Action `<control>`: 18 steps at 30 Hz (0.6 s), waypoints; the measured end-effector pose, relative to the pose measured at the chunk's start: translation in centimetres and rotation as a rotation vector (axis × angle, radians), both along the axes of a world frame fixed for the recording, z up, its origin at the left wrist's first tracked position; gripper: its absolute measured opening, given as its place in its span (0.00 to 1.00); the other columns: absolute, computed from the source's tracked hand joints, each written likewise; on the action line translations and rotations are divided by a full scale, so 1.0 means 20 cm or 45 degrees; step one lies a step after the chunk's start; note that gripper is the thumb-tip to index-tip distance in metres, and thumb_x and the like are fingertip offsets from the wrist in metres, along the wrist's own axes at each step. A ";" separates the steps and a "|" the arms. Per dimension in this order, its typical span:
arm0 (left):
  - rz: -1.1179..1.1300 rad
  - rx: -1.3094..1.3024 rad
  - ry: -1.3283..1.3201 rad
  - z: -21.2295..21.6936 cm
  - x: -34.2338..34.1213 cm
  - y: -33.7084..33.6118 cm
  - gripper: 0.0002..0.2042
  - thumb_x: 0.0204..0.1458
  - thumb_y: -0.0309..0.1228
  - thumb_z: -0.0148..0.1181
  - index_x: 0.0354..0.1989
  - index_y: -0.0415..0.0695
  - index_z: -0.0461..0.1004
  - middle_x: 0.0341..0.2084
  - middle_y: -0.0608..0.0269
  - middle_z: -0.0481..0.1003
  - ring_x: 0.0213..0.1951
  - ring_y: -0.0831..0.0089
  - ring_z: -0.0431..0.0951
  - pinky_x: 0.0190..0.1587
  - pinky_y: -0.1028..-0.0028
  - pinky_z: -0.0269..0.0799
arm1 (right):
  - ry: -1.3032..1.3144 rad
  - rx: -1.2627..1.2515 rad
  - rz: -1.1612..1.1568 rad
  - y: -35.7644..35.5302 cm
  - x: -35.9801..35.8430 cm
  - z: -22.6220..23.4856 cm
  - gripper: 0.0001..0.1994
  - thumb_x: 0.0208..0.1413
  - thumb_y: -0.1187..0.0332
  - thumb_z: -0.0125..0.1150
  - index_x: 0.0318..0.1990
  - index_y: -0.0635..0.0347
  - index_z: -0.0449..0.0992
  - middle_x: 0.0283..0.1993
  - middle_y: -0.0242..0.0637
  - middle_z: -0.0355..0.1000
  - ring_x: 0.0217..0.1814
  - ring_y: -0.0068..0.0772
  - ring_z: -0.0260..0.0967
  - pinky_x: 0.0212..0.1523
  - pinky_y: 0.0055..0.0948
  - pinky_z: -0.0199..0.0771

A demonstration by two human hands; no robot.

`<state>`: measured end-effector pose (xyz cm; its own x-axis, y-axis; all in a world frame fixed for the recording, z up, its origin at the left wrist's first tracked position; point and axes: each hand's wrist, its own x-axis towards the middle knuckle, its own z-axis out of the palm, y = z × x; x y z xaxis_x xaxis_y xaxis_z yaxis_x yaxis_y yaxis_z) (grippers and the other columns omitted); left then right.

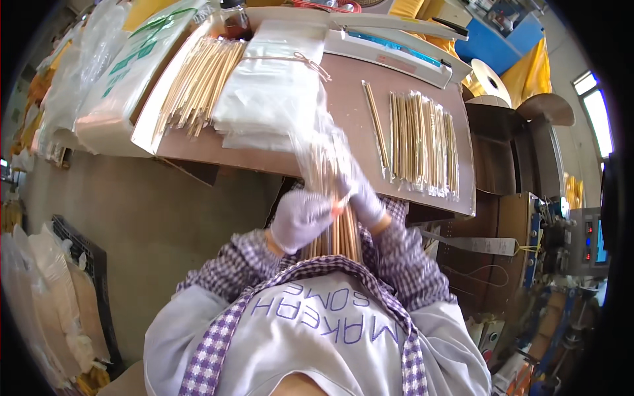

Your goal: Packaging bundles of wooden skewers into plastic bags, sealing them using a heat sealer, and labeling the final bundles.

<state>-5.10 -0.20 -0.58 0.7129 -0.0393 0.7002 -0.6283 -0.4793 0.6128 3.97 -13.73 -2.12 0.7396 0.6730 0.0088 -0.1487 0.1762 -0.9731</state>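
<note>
A bundle of thin brown wooden sticks (343,237) stands in front of my apron, its far end under a clear plastic bag (322,148). My right hand (362,197), in a white glove, is closed round the right side of the bundle and bag. On the left, my gloved left hand (300,219) is closed, its fingertips at the bag's near edge beside a small orange-red spot. Motion blurs the bag and fingertips, and what exactly the left fingers pinch is hidden. Just beyond lies a stack of clear flat bags (264,99), tied with a thin cord (300,58).
Loose sticks (201,82) lie in a white tray at the table's left. Bagged sticks (422,142) lie in a row on the brown table (356,66), with one slim packet (375,125) beside them. A long-armed bag sealer (396,56) stands behind; a cardboard box (495,142) is right.
</note>
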 end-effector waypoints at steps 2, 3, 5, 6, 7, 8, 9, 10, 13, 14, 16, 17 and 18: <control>-0.184 0.074 0.099 -0.05 -0.14 0.01 0.08 0.40 0.23 0.63 0.31 0.38 0.75 0.23 0.56 0.75 0.24 0.67 0.76 0.26 0.74 0.71 | 0.182 -0.090 -0.135 -0.14 -0.23 -0.13 0.49 0.41 0.46 0.63 0.63 0.63 0.42 0.63 0.45 0.47 0.66 0.39 0.42 0.63 0.35 0.46; -0.541 -0.237 0.700 -0.09 -0.24 0.04 0.09 0.43 0.22 0.60 0.35 0.37 0.76 0.28 0.55 0.76 0.29 0.70 0.77 0.32 0.75 0.73 | 0.204 0.044 -0.070 -0.19 -0.32 -0.16 0.49 0.40 0.49 0.65 0.63 0.63 0.42 0.65 0.45 0.43 0.67 0.39 0.37 0.64 0.35 0.43; -0.577 -0.623 0.552 -0.25 -0.30 -0.01 0.09 0.45 0.22 0.58 0.37 0.36 0.75 0.31 0.54 0.76 0.33 0.73 0.77 0.37 0.76 0.73 | 0.213 -0.051 -0.173 -0.25 -0.46 -0.14 0.40 0.40 0.64 0.66 0.61 0.64 0.51 0.62 0.42 0.50 0.64 0.35 0.46 0.61 0.30 0.49; -0.522 -0.654 0.822 -0.13 -0.25 0.00 0.08 0.45 0.24 0.60 0.34 0.37 0.76 0.28 0.57 0.76 0.30 0.72 0.77 0.34 0.76 0.74 | 0.240 -0.082 -0.239 -0.25 -0.44 -0.12 0.37 0.41 0.67 0.64 0.59 0.65 0.53 0.59 0.41 0.55 0.61 0.33 0.51 0.60 0.28 0.52; -0.448 -0.670 1.096 0.01 -0.17 0.02 0.07 0.45 0.27 0.61 0.31 0.37 0.76 0.26 0.60 0.77 0.27 0.72 0.77 0.32 0.76 0.74 | 0.273 -0.108 -0.295 -0.23 -0.40 -0.09 0.34 0.41 0.70 0.63 0.58 0.65 0.55 0.55 0.39 0.59 0.57 0.30 0.55 0.58 0.27 0.55; -0.363 -0.195 0.617 0.04 -0.03 0.05 0.07 0.45 0.27 0.60 0.30 0.36 0.76 0.24 0.58 0.77 0.25 0.72 0.77 0.30 0.76 0.73 | 0.130 -0.191 -0.331 -0.19 -0.30 -0.08 0.30 0.43 0.75 0.61 0.56 0.66 0.57 0.50 0.37 0.63 0.51 0.26 0.61 0.52 0.24 0.61; -0.297 0.114 0.512 0.16 0.13 0.06 0.07 0.45 0.28 0.60 0.30 0.37 0.76 0.22 0.55 0.76 0.24 0.70 0.77 0.27 0.76 0.72 | 0.272 0.005 -0.425 -0.10 -0.19 0.04 0.27 0.44 0.77 0.59 0.54 0.67 0.60 0.46 0.36 0.66 0.47 0.25 0.63 0.48 0.22 0.65; -0.250 0.461 0.387 0.30 0.28 0.02 0.07 0.45 0.29 0.60 0.28 0.38 0.76 0.20 0.54 0.74 0.22 0.68 0.76 0.26 0.76 0.70 | 0.258 0.376 -0.386 -0.05 -0.05 -0.01 0.24 0.45 0.79 0.58 0.52 0.67 0.61 0.45 0.36 0.67 0.45 0.25 0.64 0.44 0.22 0.67; -0.293 0.211 0.811 0.45 0.70 -0.21 0.14 0.51 0.38 0.52 0.34 0.38 0.74 0.26 0.51 0.75 0.29 0.63 0.76 0.34 0.72 0.71 | -0.462 -0.771 0.060 0.00 0.33 -0.02 0.16 0.55 0.71 0.47 0.52 0.62 0.63 0.47 0.38 0.67 0.45 0.27 0.66 0.43 0.26 0.68; -0.146 0.400 0.656 0.34 0.88 -0.21 0.17 0.51 0.41 0.50 0.38 0.38 0.73 0.32 0.46 0.74 0.37 0.57 0.75 0.40 0.68 0.69 | -0.481 -0.766 0.063 0.00 0.36 0.05 0.16 0.55 0.71 0.47 0.52 0.62 0.63 0.47 0.38 0.67 0.45 0.27 0.66 0.43 0.26 0.68; 0.223 0.839 1.007 0.11 1.19 -0.20 0.21 0.48 0.45 0.46 0.41 0.40 0.73 0.37 0.43 0.72 0.40 0.51 0.73 0.44 0.62 0.68 | -0.353 -0.920 0.271 -0.04 0.43 0.28 0.17 0.52 0.63 0.52 0.47 0.63 0.69 0.45 0.39 0.70 0.42 0.29 0.68 0.42 0.28 0.70; 0.255 0.853 1.287 0.04 1.27 -0.19 0.23 0.47 0.45 0.46 0.44 0.39 0.71 0.40 0.44 0.72 0.44 0.55 0.72 0.46 0.63 0.67 | -0.284 -1.000 0.376 -0.10 0.48 0.33 0.18 0.51 0.59 0.54 0.44 0.63 0.72 0.45 0.40 0.71 0.41 0.30 0.69 0.41 0.29 0.70; 0.373 0.842 1.281 -0.01 1.31 -0.19 0.26 0.47 0.47 0.46 0.46 0.38 0.69 0.42 0.43 0.71 0.45 0.54 0.71 0.47 0.63 0.67 | -0.043 -0.954 0.029 -0.25 0.59 0.29 0.20 0.47 0.56 0.59 0.42 0.62 0.74 0.41 0.40 0.73 0.41 0.29 0.69 0.41 0.28 0.71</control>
<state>21.02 -4.01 -0.78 0.9635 0.0748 -0.2571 0.1645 -0.9230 0.3478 15.80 -18.64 3.69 0.7330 0.5224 -0.4357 -0.1128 -0.5384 -0.8351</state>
